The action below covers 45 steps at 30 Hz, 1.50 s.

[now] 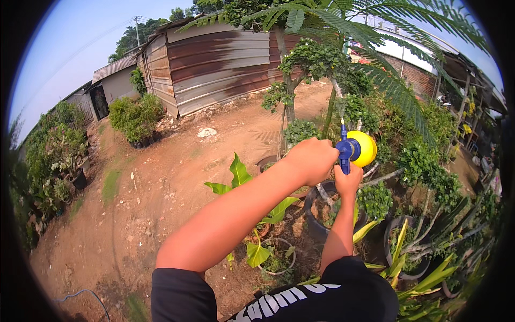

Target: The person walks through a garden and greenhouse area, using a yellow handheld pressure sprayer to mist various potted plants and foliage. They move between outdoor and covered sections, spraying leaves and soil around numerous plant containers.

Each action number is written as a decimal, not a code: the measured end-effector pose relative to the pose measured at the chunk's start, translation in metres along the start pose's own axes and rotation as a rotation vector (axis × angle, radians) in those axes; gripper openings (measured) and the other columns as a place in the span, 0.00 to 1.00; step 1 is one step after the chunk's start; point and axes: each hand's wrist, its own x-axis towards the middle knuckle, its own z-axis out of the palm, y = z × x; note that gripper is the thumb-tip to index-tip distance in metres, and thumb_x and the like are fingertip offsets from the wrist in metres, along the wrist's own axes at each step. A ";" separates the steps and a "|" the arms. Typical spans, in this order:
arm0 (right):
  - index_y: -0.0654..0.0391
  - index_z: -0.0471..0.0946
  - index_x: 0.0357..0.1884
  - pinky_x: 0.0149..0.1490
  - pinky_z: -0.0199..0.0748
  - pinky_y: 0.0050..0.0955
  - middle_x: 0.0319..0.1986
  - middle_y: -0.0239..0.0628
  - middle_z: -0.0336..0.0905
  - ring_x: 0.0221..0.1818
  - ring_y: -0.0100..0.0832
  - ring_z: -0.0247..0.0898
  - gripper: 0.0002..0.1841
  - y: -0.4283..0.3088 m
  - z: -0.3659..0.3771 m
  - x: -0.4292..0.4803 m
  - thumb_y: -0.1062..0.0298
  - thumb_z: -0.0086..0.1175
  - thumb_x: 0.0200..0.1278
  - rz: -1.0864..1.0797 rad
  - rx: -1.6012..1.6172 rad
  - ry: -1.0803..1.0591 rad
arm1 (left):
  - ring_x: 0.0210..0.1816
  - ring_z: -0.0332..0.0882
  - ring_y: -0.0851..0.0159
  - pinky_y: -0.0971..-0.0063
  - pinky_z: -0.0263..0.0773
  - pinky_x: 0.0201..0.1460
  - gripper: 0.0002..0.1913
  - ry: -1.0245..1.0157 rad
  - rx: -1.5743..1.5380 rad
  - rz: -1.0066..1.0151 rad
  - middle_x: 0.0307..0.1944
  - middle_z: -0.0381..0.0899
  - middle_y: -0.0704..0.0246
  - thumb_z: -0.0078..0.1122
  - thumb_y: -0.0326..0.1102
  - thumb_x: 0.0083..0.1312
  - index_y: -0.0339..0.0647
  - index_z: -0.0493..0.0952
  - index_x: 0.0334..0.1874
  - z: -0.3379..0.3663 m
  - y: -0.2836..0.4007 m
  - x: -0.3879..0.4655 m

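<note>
A pump spray bottle with a yellow tank (364, 149) and a blue head is held out at arm's length, its nozzle (342, 120) pointing away from me at a bushy potted tree (322, 60). My left hand (314, 160) is closed in a fist at the blue pump head, on its left side. Just below the head, my right hand (349, 177) grips the sprayer by its blue handle. A faint mist seems to show just past the nozzle tip. Most fingers of both hands are hidden from view.
Large dark pots (318, 209) with shrubs crowd the right side. Near my body stand a round pot (291, 261) and a broad-leaved plant (240, 171). Feathery branches (390, 84) hang overhead. A rusty corrugated metal wall (221, 68) stands beyond bare ground; a thin hose (90, 292) lies lower left.
</note>
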 end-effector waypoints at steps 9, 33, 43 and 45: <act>0.61 0.74 0.18 0.32 0.67 0.45 0.14 0.41 0.70 0.19 0.46 0.69 0.16 0.015 0.023 0.026 0.60 0.65 0.50 0.025 -0.093 0.041 | 0.46 0.87 0.42 0.48 0.82 0.54 0.20 -0.020 -0.031 0.096 0.49 0.87 0.52 0.57 0.28 0.67 0.35 0.85 0.60 0.012 -0.055 0.019; 0.62 0.75 0.18 0.30 0.67 0.43 0.12 0.40 0.69 0.17 0.39 0.69 0.16 0.006 0.031 -0.094 0.60 0.66 0.48 0.292 -0.230 0.178 | 0.40 0.88 0.44 0.51 0.84 0.45 0.14 -0.229 -0.068 0.339 0.40 0.87 0.52 0.59 0.34 0.67 0.34 0.83 0.51 0.058 -0.080 -0.018; 0.64 0.74 0.17 0.30 0.67 0.40 0.13 0.40 0.69 0.17 0.40 0.69 0.16 -0.009 -0.006 -0.106 0.61 0.66 0.43 0.225 -0.239 -0.113 | 0.37 0.90 0.46 0.52 0.84 0.40 0.11 -0.275 -0.053 0.307 0.35 0.88 0.54 0.62 0.38 0.68 0.37 0.85 0.39 0.052 -0.062 -0.056; 0.63 0.77 0.19 0.31 0.71 0.43 0.14 0.45 0.72 0.19 0.47 0.73 0.16 -0.002 -0.014 -0.110 0.59 0.65 0.42 0.256 -0.319 -0.168 | 0.37 0.90 0.46 0.52 0.84 0.40 0.11 -0.251 -0.065 0.286 0.34 0.88 0.54 0.62 0.39 0.68 0.37 0.85 0.39 0.052 -0.060 -0.059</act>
